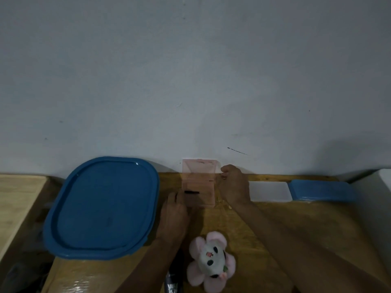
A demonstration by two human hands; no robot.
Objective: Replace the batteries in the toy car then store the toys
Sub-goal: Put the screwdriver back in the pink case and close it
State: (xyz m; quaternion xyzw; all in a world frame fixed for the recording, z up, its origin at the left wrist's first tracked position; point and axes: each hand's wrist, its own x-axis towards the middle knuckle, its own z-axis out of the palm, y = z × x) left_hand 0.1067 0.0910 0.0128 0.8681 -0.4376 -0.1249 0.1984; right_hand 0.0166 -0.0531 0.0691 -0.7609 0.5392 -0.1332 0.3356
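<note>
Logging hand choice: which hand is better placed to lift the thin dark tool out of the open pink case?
Left. The left hand rests at the pink case beside the dark tool; the right hand is at the lid's far edge.

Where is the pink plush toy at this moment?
The pink, flower-shaped plush toy with a white face lies on the wooden table at the bottom centre of the head view, between the person's forearms and right of the large blue plastic lid.

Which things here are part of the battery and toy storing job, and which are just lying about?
Job: pink case, open, both hands at it; plush toy; blue-lidded container.
Lying about: white block; blue object beside it.
</note>
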